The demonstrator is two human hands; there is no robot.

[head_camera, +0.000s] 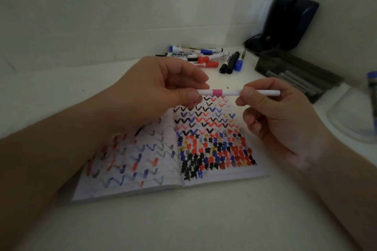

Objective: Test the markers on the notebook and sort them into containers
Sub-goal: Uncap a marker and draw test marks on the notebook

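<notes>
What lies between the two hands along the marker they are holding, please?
In the head view, only the white marker spans the gap between the left hand and right hand; its pink band sits there, above the notebook.

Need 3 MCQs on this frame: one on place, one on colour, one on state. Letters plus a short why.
1. Where does the open lined notebook lie?
A. under the hands on the white table
B. inside the dark box
C. propped against the wall

2. What colour is the band on the thin white marker held between the hands?
A. green
B. pink
C. yellow

3. How is that marker held?
A. lying loose on the page
B. by one hand alone
C. by both hands, level above the page

Key: 1 A, the notebook lies flat on the table below the hands. 2 B, a pink ring sits near mid-barrel. 3 C, the left hand pinches one end and the right hand grips the other, with the marker lying level.
</notes>
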